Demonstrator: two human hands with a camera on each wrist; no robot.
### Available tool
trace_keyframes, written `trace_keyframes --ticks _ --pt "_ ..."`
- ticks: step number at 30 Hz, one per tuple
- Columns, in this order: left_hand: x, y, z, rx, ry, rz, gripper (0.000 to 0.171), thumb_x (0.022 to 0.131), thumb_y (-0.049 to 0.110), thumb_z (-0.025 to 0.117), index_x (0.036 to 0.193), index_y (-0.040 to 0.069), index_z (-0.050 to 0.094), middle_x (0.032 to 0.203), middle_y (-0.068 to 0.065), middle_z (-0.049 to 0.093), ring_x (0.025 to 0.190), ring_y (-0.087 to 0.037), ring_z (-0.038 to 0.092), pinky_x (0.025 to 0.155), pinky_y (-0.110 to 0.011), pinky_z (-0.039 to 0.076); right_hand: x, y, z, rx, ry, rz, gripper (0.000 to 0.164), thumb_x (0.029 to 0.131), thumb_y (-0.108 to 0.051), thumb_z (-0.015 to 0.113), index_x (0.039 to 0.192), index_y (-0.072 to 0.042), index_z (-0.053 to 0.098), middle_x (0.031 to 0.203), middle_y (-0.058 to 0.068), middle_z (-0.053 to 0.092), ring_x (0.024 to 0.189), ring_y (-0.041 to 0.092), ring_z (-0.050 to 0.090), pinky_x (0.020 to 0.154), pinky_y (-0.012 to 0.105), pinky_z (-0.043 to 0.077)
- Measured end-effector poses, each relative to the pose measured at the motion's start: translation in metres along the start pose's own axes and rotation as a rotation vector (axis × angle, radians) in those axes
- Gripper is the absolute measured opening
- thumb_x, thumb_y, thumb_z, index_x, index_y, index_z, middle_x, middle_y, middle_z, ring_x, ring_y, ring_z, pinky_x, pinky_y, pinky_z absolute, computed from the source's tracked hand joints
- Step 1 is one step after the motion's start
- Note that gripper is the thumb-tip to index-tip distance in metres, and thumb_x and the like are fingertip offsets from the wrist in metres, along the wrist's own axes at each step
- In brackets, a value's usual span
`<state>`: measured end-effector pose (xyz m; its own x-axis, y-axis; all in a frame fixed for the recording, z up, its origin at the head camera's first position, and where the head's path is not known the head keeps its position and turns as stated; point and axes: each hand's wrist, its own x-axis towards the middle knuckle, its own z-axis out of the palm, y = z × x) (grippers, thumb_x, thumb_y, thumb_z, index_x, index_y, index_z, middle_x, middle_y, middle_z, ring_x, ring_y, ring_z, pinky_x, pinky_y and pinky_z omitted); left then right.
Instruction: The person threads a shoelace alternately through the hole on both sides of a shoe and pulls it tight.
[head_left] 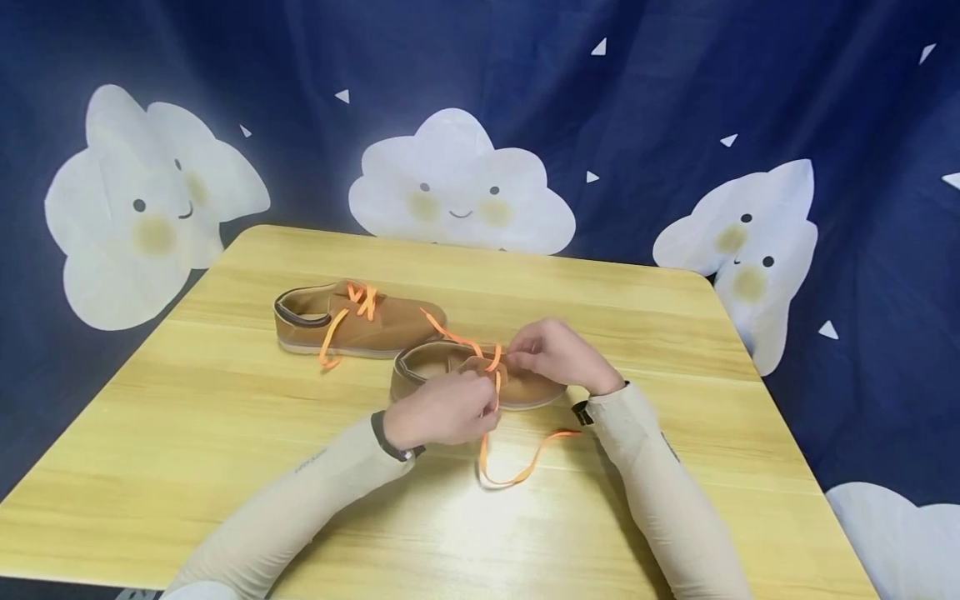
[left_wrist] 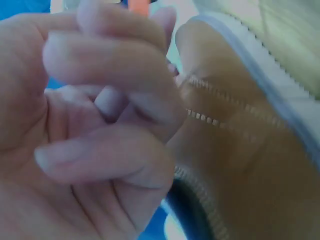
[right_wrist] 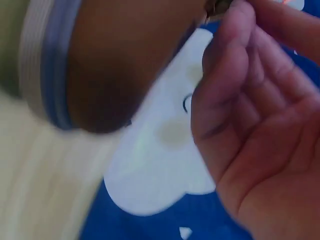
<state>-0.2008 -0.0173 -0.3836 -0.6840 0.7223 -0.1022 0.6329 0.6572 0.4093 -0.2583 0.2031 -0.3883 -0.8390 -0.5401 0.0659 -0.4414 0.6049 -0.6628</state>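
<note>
A brown low shoe (head_left: 536,387) with an orange shoelace (head_left: 517,481) stands on the table, toe to the right. My left hand (head_left: 446,408) is at its near side, fingers curled, and pinches the lace by the eyelets; the lace's loose end trails onto the table below. In the left wrist view, an orange bit of lace (left_wrist: 139,7) shows behind the curled fingers. Over the shoe's far side, my right hand (head_left: 562,357) has thumb and forefinger together at the edge of the lacing flap. The right wrist view shows these fingertips (right_wrist: 235,20) against the brown upper; what they pinch is partly hidden.
A second brown shoe (head_left: 397,321) with orange laces sits just behind and left, close to the first one. Both stand on a wood-grain table (head_left: 225,433). Behind the table hangs a dark blue curtain (head_left: 637,108) with smiling white clouds.
</note>
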Motion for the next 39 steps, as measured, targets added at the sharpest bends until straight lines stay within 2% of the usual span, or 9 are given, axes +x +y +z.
trace_keyframes --ticks 3,5,11,17,23,29,33,37,39 --pt "0.0 0.0 0.004 0.009 -0.04 -0.026 0.039 0.099 0.02 0.063 0.061 0.021 0.053 0.061 0.009 0.041 0.058 -0.008 0.04 0.05 -0.023 0.03 0.004 0.003 0.005 0.056 0.016 0.021 0.017 0.097 -0.01 0.069 0.112 -0.003 0.076 0.075 0.007 0.072 0.057 0.01 0.056 0.053 0.023 0.043" --pt "0.0 -0.001 0.006 0.031 -0.057 -0.048 0.037 0.1 0.022 0.063 0.064 0.02 0.053 0.062 0.008 0.041 0.057 -0.008 0.04 0.051 -0.023 0.031 0.006 0.006 0.008 0.092 0.008 0.036 0.023 0.098 -0.009 0.066 0.118 -0.002 0.074 0.074 0.009 0.07 0.055 0.009 0.053 0.052 0.023 0.041" --pt "0.0 -0.001 0.012 0.019 -0.077 -0.066 0.028 0.099 0.02 0.064 0.071 0.019 0.06 0.064 0.007 0.046 0.055 -0.009 0.043 0.052 -0.024 0.035 0.007 0.009 0.011 0.21 -0.075 0.103 0.026 0.1 -0.009 0.062 0.123 -0.005 0.074 0.071 0.002 0.063 0.062 0.009 0.05 0.06 0.023 0.043" --pt "0.0 -0.004 0.011 -0.002 -0.103 -0.051 0.025 0.098 0.019 0.063 0.073 0.019 0.063 0.063 0.008 0.049 0.055 -0.008 0.045 0.052 -0.024 0.037 0.005 0.008 0.008 0.321 -0.114 0.181 0.03 0.1 -0.012 0.059 0.128 -0.006 0.07 0.069 -0.003 0.055 0.055 0.008 0.044 0.052 0.021 0.038" --pt "0.004 -0.011 0.012 -0.057 -0.152 -0.009 0.025 0.099 0.019 0.061 0.075 0.017 0.065 0.059 0.01 0.046 0.054 -0.007 0.042 0.053 -0.022 0.035 0.004 0.009 0.007 0.361 -0.103 0.216 0.028 0.101 -0.013 0.059 0.125 -0.006 0.071 0.066 -0.004 0.049 0.052 0.008 0.041 0.048 0.021 0.034" --pt "0.006 -0.016 0.014 -0.17 -0.218 0.024 0.028 0.103 0.015 0.058 0.077 0.01 0.067 0.051 0.01 0.048 0.046 -0.004 0.043 0.048 -0.017 0.033 0.002 0.007 0.003 0.307 -0.091 0.236 0.023 0.101 -0.018 0.063 0.119 -0.008 0.073 0.068 -0.003 0.055 0.056 0.011 0.047 0.051 0.023 0.04" --pt "0.007 -0.016 0.012 -0.277 -0.275 0.087 0.025 0.106 0.014 0.055 0.087 0.004 0.068 0.051 0.007 0.055 0.044 -0.004 0.049 0.052 -0.015 0.042 -0.003 0.001 -0.006 0.252 -0.117 0.193 0.016 0.099 -0.013 0.064 0.103 -0.001 0.075 0.066 -0.001 0.055 0.055 0.011 0.048 0.052 0.023 0.042" --pt "0.01 -0.018 0.01 -0.462 -0.351 0.132 0.028 0.108 0.016 0.052 0.092 -0.003 0.065 0.056 0.005 0.058 0.049 -0.007 0.052 0.058 -0.016 0.045 -0.01 -0.006 -0.015 0.162 -0.211 0.029 0.004 0.093 -0.005 0.072 0.095 -0.004 0.075 0.07 0.003 0.063 0.06 0.014 0.055 0.055 0.022 0.045" --pt "0.011 -0.019 0.009 -0.579 -0.376 0.146 0.03 0.108 0.018 0.052 0.092 -0.005 0.064 0.06 0.006 0.058 0.052 -0.01 0.051 0.054 -0.018 0.042 -0.013 -0.01 -0.016 0.116 -0.245 -0.052 0.009 0.089 -0.004 0.077 0.097 -0.007 0.074 0.074 0.004 0.065 0.065 0.015 0.057 0.059 0.022 0.047"
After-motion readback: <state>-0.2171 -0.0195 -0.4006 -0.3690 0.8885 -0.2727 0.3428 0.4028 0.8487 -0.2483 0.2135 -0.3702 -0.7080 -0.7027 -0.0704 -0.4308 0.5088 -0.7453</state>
